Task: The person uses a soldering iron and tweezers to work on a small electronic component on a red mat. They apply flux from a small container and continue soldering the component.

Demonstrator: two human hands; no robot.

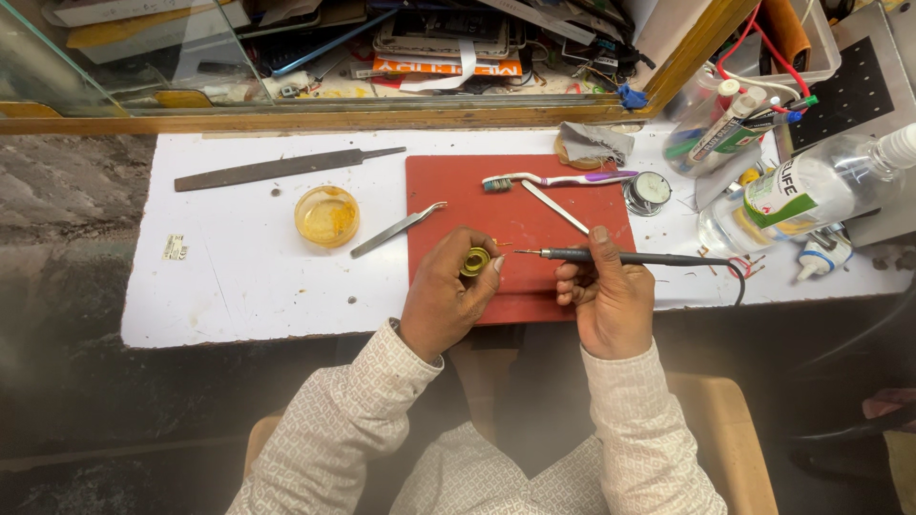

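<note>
Head view: white bench (239,286) under a cluttered glass shelf, with one red mat (458,191) on it. One soldering iron (620,257), one yellow spool (474,261), one toothbrush (558,179), one file (277,169), one tweezers (396,230), one amber dish (326,216). Right hand (606,300) grip clenched around the iron, long axis horizontal, tip pointing left over the mat. Left hand (444,300) grip pinches the spool at the mat's front edge.

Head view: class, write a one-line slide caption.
Left hand holds a small spool; right hand holds a soldering iron over a red mat.

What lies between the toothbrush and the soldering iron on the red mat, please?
In the head view, a slim white stick lies slantwise between the toothbrush and the soldering iron.
</note>
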